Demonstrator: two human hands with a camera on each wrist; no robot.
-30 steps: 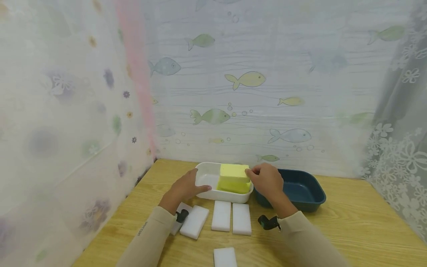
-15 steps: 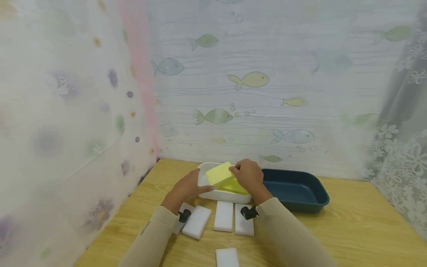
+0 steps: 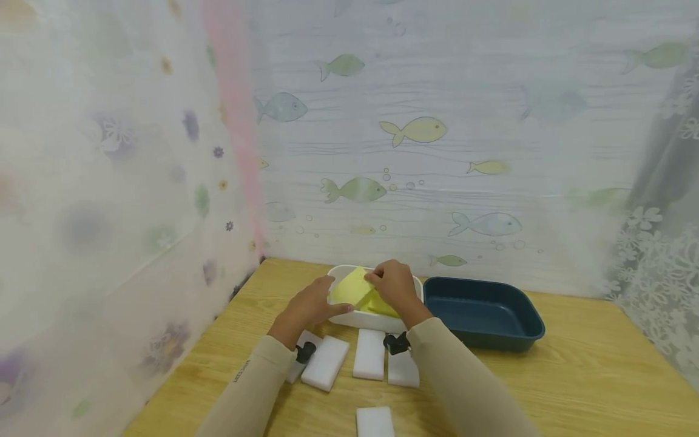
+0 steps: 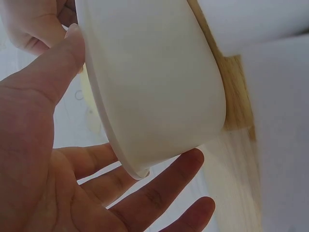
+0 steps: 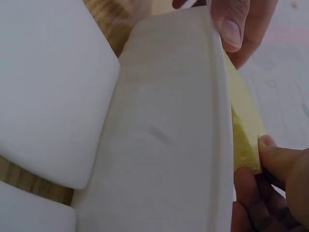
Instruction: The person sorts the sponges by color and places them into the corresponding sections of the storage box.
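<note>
In the head view my right hand (image 3: 394,284) pinches the corner of a pale yellow block (image 3: 351,287), which lies tilted over the left part of the white tray (image 3: 377,320). A brighter yellow piece (image 3: 380,304) is inside the tray to its right. My left hand (image 3: 310,304) grips the tray's left end, thumb on the front rim. In the left wrist view, fingers spread around the tray's end (image 4: 154,82). The right wrist view shows my thumb and fingers (image 5: 277,181) pinching the yellow block (image 5: 244,106) behind the tray wall.
A dark blue tray (image 3: 480,340) stands right of the white one, close beside it. Several white blocks (image 3: 369,354) lie on the wooden table in front of the white tray, one (image 3: 374,422) nearer the front edge. Patterned curtains (image 3: 415,79) hang behind and at the left.
My right hand has moved left with the pale yellow block, turning it from lying square at the tray's right side to slanting over the left side. The left hand keeps its hold on the tray.
</note>
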